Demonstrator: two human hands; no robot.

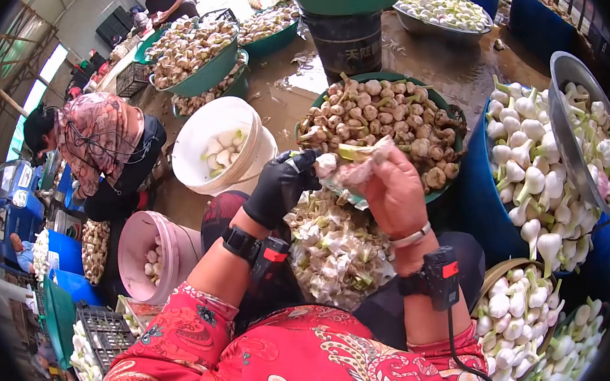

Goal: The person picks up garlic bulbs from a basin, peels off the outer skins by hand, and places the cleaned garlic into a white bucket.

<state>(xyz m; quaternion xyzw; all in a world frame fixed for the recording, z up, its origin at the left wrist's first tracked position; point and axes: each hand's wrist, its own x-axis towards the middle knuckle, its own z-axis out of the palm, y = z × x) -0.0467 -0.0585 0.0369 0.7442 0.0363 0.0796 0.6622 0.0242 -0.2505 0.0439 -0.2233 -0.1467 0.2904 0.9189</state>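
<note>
At the centre of the frame, the garlic bulb point(342, 159) sat between the two hands, above a heap of skins point(335, 255) in the person's lap. Its long axis ran roughly left to right, with the pale green stem stub towards the upper right. The bare right hand point(394, 195) was the nearer and carried the bulb, its grip clamped round the right side with the fingers curled over and the wrist bent inward. The gloved left hand point(281, 187) came in from the left, palm turned to the bulb. Its grip was closed on the left end, though whether on the flesh or only on loose skin was hard to tell. Just beyond the hands stood a green basin point(448, 109) of unpeeled bulbs. A white bucket point(201, 134) was at centre left and a blue tub point(481, 206) at right.
</note>
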